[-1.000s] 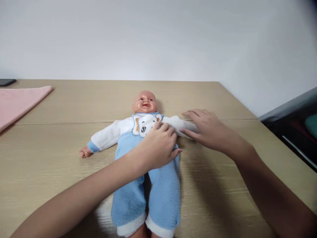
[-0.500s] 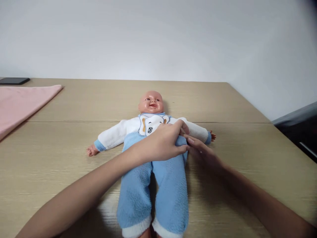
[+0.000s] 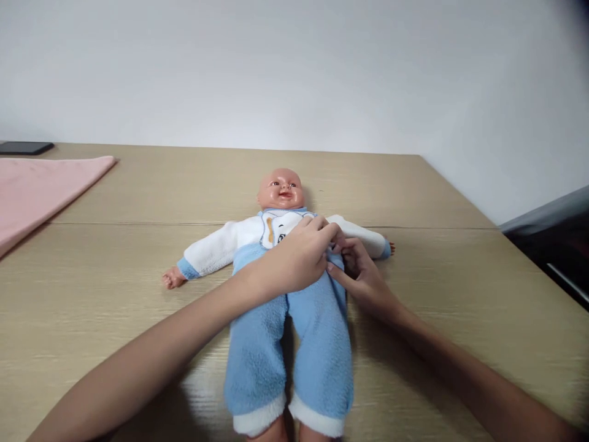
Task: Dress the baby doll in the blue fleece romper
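A baby doll (image 3: 281, 188) lies on its back on the wooden table (image 3: 460, 294), arms spread, dressed in a blue and white fleece romper (image 3: 294, 344). My left hand (image 3: 299, 258) rests on the doll's chest with its fingers curled into the romper fabric. My right hand (image 3: 361, 273) is at the doll's side under its arm, fingers pinching the romper where the two hands meet. Both of my forearms reach in from the bottom edge.
A pink cloth (image 3: 41, 190) lies at the table's far left, with a dark phone (image 3: 25, 147) behind it by the wall. A dark piece of furniture (image 3: 552, 239) stands beyond the table's right edge.
My right hand has left the doll's sleeve and come in to the romper's side beside my left hand. My left hand has shifted slightly up the chest and curled.
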Demonstrator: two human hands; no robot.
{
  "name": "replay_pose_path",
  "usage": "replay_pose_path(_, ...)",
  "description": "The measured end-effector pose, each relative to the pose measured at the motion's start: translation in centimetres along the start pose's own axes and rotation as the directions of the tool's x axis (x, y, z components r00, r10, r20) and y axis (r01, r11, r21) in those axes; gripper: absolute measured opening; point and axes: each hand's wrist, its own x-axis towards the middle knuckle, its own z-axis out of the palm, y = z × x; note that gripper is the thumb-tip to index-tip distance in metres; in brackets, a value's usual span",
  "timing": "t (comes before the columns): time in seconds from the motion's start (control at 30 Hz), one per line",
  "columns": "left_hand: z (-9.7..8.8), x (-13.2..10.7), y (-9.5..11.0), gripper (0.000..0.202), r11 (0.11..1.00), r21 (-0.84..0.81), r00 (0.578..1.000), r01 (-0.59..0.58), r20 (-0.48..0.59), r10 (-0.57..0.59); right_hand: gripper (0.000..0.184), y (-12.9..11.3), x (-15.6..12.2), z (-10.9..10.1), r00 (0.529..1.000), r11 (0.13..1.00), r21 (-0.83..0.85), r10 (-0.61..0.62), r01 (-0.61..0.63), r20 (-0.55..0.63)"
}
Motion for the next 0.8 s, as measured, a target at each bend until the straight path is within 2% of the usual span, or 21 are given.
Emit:
replay_pose_path(0.07,0.6,-0.1,0.1,0.035,0.986,0.169,1.000,0.000,0.009,-0.002,0.027,0.2,-0.3,-0.2,0.997,0.978,-0.201,-0.069,0.059,-0.045)
replay_pose_path(0.13,1.0,-0.1,0.3,0.035,0.962,0.271,0.999,-0.030,0.022,0.025,0.022,0.5,-0.4,-0.6,0.986,0.927,-0.360,-0.145,0.108,-0.078)
replay_pose_path(0.27,0.9,-0.1,0.6,0.026,0.914,0.400,0.997,-0.072,0.007,0.075,0.014,1.1,-0.2,-1.4,0.962,0.796,-0.563,-0.273,0.222,-0.007)
replay_pose_path(0.37,0.5,-0.1,0.7,0.020,0.890,0.451,0.998,-0.058,0.033,0.048,0.008,1.3,-0.1,-1.6,0.954,0.774,-0.563,-0.284,0.289,0.098)
replay_pose_path(0.5,0.3,-0.2,0.9,0.030,0.888,0.458,0.997,-0.041,0.078,0.005,0.011,0.9,0.0,-1.7,0.949,0.816,-0.483,-0.267,0.316,0.170)
replay_pose_path(0.6,0.4,-0.4,0.9,0.034,0.883,0.467,0.996,-0.042,0.094,-0.002,0.004,0.5,0.0,-1.7,0.960,0.883,-0.384,-0.217,0.271,0.177)
replay_pose_path(0.7,0.6,-0.4,0.9,0.035,0.882,0.471,0.996,-0.031,0.091,-0.013,0.016,0.3,0.0,-1.7,0.971,0.932,-0.294,-0.167,0.213,0.173)
replay_pose_path(0.8,0.6,-0.2,0.8,0.031,0.889,0.457,0.996,-0.007,0.083,-0.035,0.022,0.6,0.1,-1.5,0.992,0.953,-0.282,-0.090,0.113,0.093)
